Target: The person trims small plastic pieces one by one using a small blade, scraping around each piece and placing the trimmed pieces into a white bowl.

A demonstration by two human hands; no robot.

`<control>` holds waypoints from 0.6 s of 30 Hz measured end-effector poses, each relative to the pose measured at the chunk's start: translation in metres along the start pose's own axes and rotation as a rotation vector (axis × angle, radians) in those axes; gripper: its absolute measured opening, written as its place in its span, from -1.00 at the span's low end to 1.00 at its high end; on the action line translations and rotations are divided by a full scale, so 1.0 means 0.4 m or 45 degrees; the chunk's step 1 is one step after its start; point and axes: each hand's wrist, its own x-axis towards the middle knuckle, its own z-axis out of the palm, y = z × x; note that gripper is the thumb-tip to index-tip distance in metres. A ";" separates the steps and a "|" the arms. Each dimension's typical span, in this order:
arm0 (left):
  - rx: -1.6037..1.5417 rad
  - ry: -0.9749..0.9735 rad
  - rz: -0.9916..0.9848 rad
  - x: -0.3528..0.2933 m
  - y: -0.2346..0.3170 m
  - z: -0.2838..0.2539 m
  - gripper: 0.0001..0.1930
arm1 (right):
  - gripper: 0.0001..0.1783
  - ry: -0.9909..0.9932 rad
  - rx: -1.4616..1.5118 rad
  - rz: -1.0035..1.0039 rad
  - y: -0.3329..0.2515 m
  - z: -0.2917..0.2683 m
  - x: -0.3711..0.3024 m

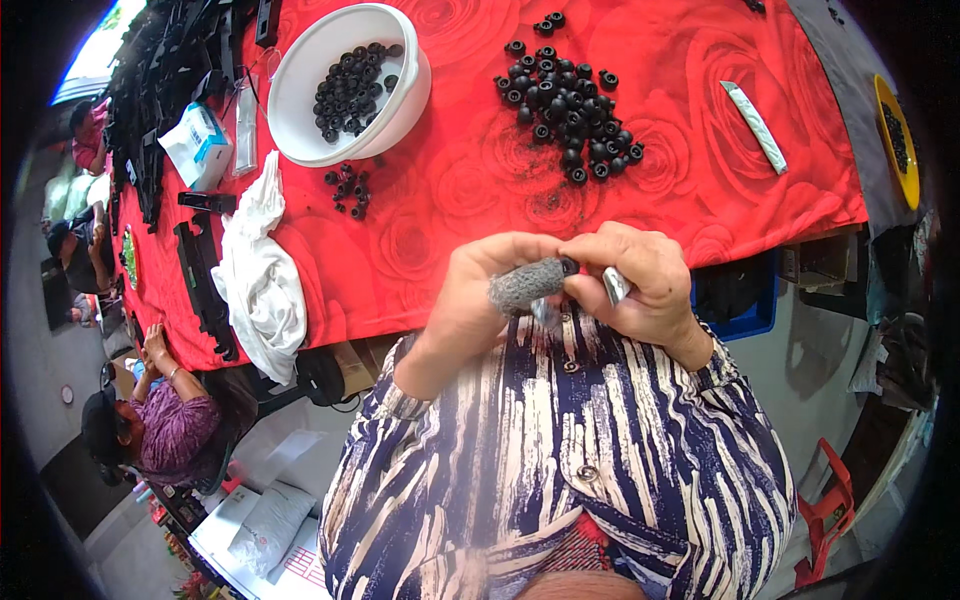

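Both hands meet in front of my striped shirt, just off the near edge of the table. My left hand [466, 300] is closed round a grey, fuzzy, roll-shaped piece [528, 285]. At the right end of that roll, the fingertips of my right hand [648, 280] pinch a small black round part [570, 267]. A shiny silver piece [616, 286], its kind unclear, sticks out between my right fingers. Another silvery bit below the roll is partly hidden. Beyond my hands lies a loose pile of black round parts [570, 110] with dark crumbs on the cloth.
A white bowl [415, 105] holds several black parts, with smaller ones [347, 190] beside it. A white cloth [255, 280] drapes over the left table edge. Long black parts [150, 110] are heaped far left. A white strip [755, 128] lies right. Another person [165, 425] sits left.
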 end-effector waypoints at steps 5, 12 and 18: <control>-0.028 -0.146 -0.337 -0.002 0.002 -0.021 -0.82 | -0.73 -0.243 -0.012 -0.199 0.011 -0.022 0.002; -0.258 -0.232 -0.241 0.005 -0.029 -0.015 -0.79 | -0.59 0.095 0.034 -0.248 0.016 0.007 -0.022; -0.329 -0.229 -0.210 -0.006 -0.030 0.000 -0.74 | -0.56 0.086 -0.094 -0.438 0.013 -0.004 -0.024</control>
